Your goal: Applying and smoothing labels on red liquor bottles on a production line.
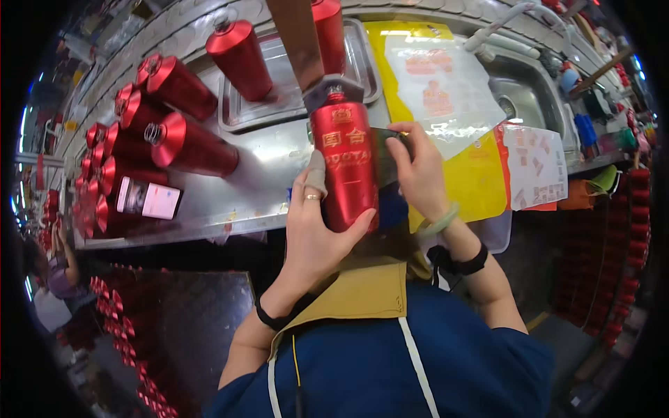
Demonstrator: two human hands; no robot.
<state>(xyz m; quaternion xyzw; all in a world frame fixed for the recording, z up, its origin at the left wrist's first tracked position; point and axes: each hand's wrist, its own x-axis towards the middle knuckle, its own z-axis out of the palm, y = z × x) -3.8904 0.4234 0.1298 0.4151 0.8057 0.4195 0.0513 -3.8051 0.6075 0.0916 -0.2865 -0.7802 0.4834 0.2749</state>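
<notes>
A shiny red bottle (345, 164) with gold lettering stands out in front of me, its neck pointing away and set against a metal bracket (333, 90) at the foot of a wooden post (296, 42). My left hand (317, 223) is closed round the bottle's lower left side, thumb across its base. A pale cover wraps one finger, and a ring shows. Just right of the bottle, my right hand (418, 164) is closed in a pinch beside a dark, glossy piece (385, 143). What that piece is, partly behind the bottle, I cannot tell.
Several red bottles (191, 148) crowd the left of the metal table, and a lit phone (148, 198) leans among them. A metal tray (244, 115) holds more bottles. Sheets of printed decals (446, 90) lie on yellow film at right, before a sink (519, 90).
</notes>
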